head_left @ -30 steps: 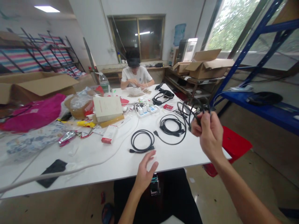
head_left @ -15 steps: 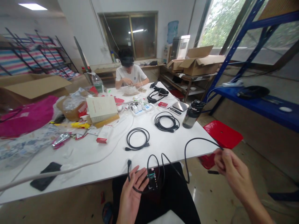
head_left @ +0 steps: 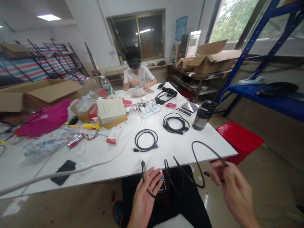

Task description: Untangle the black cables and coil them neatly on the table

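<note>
A black cable [head_left: 207, 146] hangs in loose loops between my two hands, over my lap and the near table edge. My left hand [head_left: 145, 194] holds it close to one end, thumb against the cable and fingers extended, palm up. The plug [head_left: 142, 164] at that end points upward above the fingers. Farther along the cable, my right hand [head_left: 234, 183] pinches it between thumb and curled fingers, right of the table corner. A coiled black cable [head_left: 145, 140] lies on the table ahead, and a thicker coil [head_left: 175, 123] sits beyond it.
A black bottle [head_left: 204, 114] stands near the table's right edge, with a red stool [head_left: 239, 137] beside it. A phone [head_left: 63, 172] lies front left under a white cord. Clutter, a red-white box [head_left: 114, 135] and a power strip [head_left: 149, 110] lie farther back. A person sits opposite.
The view has swung left, so things sit farther right in the picture. Both hands still hold the black cable; its loops have shifted, and the right hand has turned slightly.
</note>
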The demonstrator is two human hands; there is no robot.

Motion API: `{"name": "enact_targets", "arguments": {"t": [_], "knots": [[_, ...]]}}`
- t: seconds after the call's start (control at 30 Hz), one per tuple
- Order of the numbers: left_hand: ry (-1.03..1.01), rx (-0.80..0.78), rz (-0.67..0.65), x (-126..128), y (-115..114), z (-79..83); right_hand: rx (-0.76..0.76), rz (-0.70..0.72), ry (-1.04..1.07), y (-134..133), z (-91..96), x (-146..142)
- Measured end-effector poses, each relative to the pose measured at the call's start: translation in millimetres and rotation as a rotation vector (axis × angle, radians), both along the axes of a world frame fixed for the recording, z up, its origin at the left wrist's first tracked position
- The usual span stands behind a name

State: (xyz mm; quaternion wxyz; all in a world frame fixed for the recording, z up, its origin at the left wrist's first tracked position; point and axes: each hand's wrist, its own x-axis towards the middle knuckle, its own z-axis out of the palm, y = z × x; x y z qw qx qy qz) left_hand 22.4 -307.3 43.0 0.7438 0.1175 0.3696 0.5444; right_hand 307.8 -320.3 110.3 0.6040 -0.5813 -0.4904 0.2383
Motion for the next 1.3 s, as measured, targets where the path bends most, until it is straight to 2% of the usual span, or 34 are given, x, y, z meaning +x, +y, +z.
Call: {"name": "enact_targets", "arguments": {"t": [0.1,0.17,0.27,0.37,0.47,0.57,0.67,0.73,0.83,0.93,1.0,1.1,1.2,1.3], "knots": [[-0.083,0.013,-0.03,16,1,4.1,0.035,0.385,-0.322,-1,-26.3,-47],[-0.107,-0.005,-0.002,22,2,7.2,0.052,0.55,-0.472,-3,-44.0,-75],[-0.108,-0.039,0.047,22,4,14.2,0.067,0.593,-0.566,-14,-68.4,-105],[-0.119,-0.026,-0.026,17,2,23.3,0.052,0.623,-0.57,-30,-83.7,-117],[-0.084,0.018,-0.212,8,5,30.3,0.076,0.666,-0.663,-32,-84.9,-116],[0.145,0.147,-0.279,-4,26,30.8,0.188,0.722,-0.898,-4,-74.7,-110],[0.548,0.337,-0.189,-22,74,23.0,0.279,0.659,-1.125,54,-62.7,-105],[0.926,0.502,-0.076,-37,114,13.5,0.335,0.591,-1.218,99,-60.2,-105],[1.38,0.616,0.059,-58,167,-6.5,0.376,0.534,-1.223,158,-69.0,-112],[1.647,0.659,0.151,-70,194,-31.7,0.306,0.525,-1.125,185,-87.0,-121],[1.692,0.703,0.212,-73,196,-48.4,0.278,0.502,-1.061,187,-98.8,-123],[1.689,0.713,0.289,-78,183,-65.0,0.258,0.471,-0.907,182,-110.9,-109],[1.665,0.699,0.318,-83,161,-66.4,0.246,0.352,-0.82,191,-116.5,-75],[1.652,0.725,0.345,-85,142,-58.3,0.21,0.18,-0.882,218,-119.9,-31]]}}
